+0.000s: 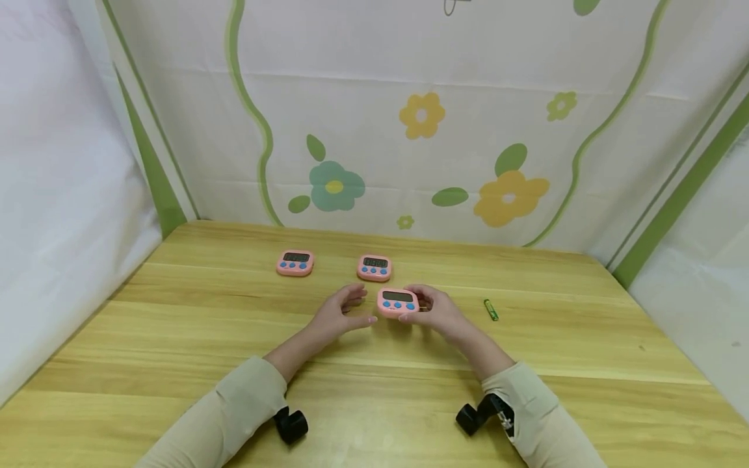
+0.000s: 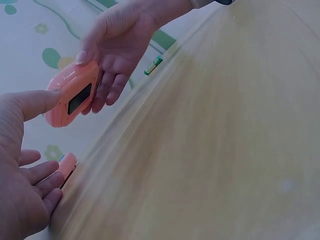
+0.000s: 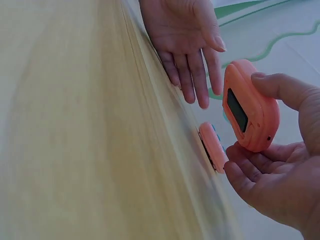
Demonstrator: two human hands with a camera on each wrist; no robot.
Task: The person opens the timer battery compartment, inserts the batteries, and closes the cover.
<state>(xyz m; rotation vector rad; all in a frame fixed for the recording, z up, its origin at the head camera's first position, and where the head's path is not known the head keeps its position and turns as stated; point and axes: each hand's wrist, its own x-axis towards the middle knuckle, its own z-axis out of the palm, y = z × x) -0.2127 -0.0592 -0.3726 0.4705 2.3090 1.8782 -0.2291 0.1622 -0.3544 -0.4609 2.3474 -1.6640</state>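
Observation:
A pink digital timer point(image 1: 398, 303) with blue buttons and a blank screen is held above the table by my right hand point(image 1: 437, 311). The right thumb lies on its near edge, with the fingers at its far side. From below, the right wrist view shows a dark rectangle on the timer's underside point(image 3: 255, 117). To its left, my left hand point(image 1: 338, 314) has its fingers spread and its thumb pointing at the timer. In the right wrist view, a gap separates that left hand point(image 3: 187, 47) from the timer.
Two more pink timers lie behind the hands, one at the left point(image 1: 295, 263) and one at the middle point(image 1: 374, 268), with digits on their screens. A green battery point(image 1: 490, 310) lies right of my right hand. A patterned cloth point(image 1: 374, 149) hangs behind the wooden table point(image 1: 374, 403).

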